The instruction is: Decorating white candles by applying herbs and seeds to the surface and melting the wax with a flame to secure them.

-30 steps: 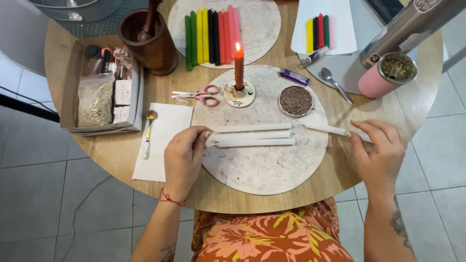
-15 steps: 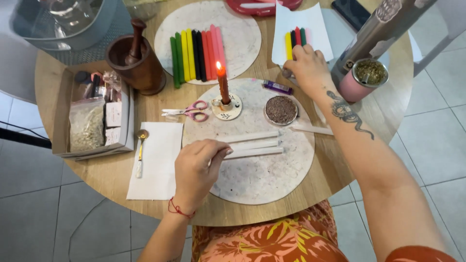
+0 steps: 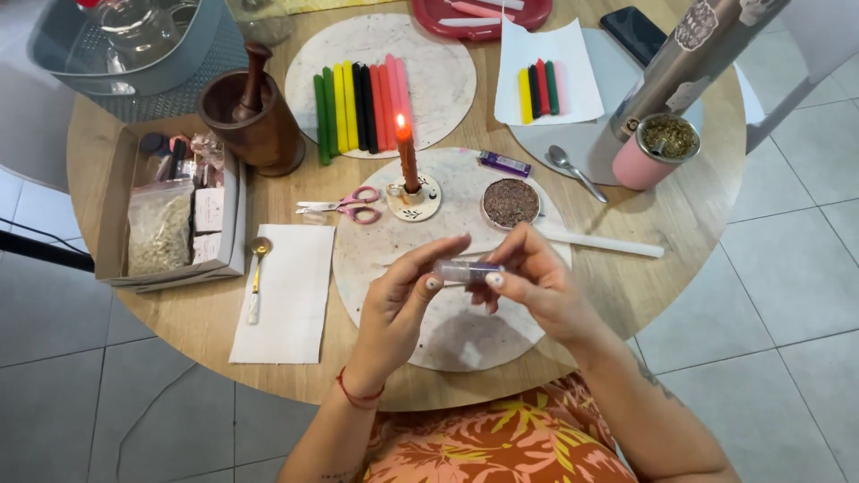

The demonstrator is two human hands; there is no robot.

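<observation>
My left hand (image 3: 403, 300) and my right hand (image 3: 537, 282) meet above the near round mat (image 3: 465, 331) and together hold a small clear tube with a purple end (image 3: 465, 270) between the fingertips. A white candle (image 3: 604, 243) lies on the table to the right of my right hand. Behind the hands a lit red candle (image 3: 407, 161) stands in a small round holder (image 3: 413, 199), beside a little dish of dark herbs (image 3: 511, 202). The white candles seen earlier on the mat are hidden under my hands.
Pink scissors (image 3: 344, 206), a white napkin (image 3: 284, 291) with a small spoon (image 3: 257, 273), a cardboard box of packets (image 3: 170, 210), a wooden mortar and pestle (image 3: 250, 116), rows of coloured candles (image 3: 362, 103), a purple lighter (image 3: 504, 164), a pink cup (image 3: 655, 152) and a tall flask (image 3: 693, 58).
My right hand came back from the far right of the table with a small tube. My left hand lifted off the white candles and both hands now hold the tube over the mat.
</observation>
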